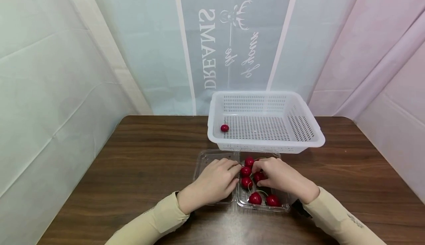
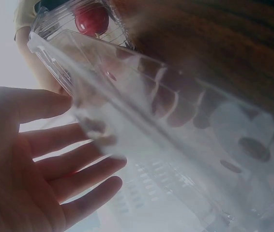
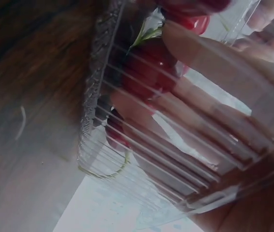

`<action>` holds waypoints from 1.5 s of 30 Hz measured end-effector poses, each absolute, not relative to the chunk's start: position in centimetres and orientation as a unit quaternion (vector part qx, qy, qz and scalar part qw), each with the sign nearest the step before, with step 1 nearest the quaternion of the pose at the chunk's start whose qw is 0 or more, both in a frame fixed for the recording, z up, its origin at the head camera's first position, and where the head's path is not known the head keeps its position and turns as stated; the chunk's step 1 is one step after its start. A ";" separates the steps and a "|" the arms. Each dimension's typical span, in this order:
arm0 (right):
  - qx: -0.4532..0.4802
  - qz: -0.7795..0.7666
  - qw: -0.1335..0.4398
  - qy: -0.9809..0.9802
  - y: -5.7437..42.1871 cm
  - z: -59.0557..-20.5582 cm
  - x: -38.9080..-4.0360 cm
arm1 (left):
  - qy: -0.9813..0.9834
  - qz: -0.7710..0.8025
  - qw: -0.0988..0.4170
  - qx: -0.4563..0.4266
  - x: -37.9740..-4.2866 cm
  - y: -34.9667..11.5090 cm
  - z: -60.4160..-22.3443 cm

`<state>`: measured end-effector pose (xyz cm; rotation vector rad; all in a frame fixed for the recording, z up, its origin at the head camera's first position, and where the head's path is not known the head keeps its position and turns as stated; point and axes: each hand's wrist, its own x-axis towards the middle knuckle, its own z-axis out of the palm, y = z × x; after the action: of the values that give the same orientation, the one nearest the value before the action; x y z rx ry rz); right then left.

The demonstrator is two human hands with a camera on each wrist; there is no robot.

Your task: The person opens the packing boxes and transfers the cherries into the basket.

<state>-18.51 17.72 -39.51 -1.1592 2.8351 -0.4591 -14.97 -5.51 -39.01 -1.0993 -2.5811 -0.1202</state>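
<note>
Two hands at a hinged clear box on a dark wood-grain worktop (image 1: pixel 149 156). The box lies near the worktop's middle, its lid (image 1: pixel 206 159) laid back toward the left edge and its tray (image 1: pixel 263 208) toward the right. The left hand (image 1: pixel 212 180), its forearm entering from the worktop's front left, is held palm down over the lid, the fingers loosely extended toward the tray and grasping nothing; whether the fingertips touch the lid cannot be told. The right hand (image 1: pixel 277 175), its forearm angled in from the front right, dips into the tray with the wrist raised and the fingers bent downward, pinching a cherry (image 1: pixel 259 178) between thumb and fingers. Other cherries (image 1: pixel 246 182) lie in the tray around it, two of them at its front wall. Between the box and the worktop's far edge stands a white basket (image 1: pixel 267 144); a single cherry (image 1: pixel 224 127) rests by its left wall.
</note>
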 end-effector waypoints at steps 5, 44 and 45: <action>-0.381 -0.154 0.017 0.912 17.6 -39.7 -18.6 | -0.904 -0.038 0.174 -0.387 -14.9 -5.6 -39.1; -0.389 -0.183 -0.064 0.901 17.7 -36.9 -17.2 | -0.904 -0.040 0.172 -0.389 -15.0 -5.5 -39.1; -0.388 -0.184 -0.068 0.900 17.7 -36.8 -17.1 | -0.904 -0.040 0.173 -0.390 -15.0 -5.5 -39.1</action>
<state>-17.11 17.67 -36.81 -1.2752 2.9594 -0.6048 -15.01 -5.51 -39.10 -1.1050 -2.5630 -0.1137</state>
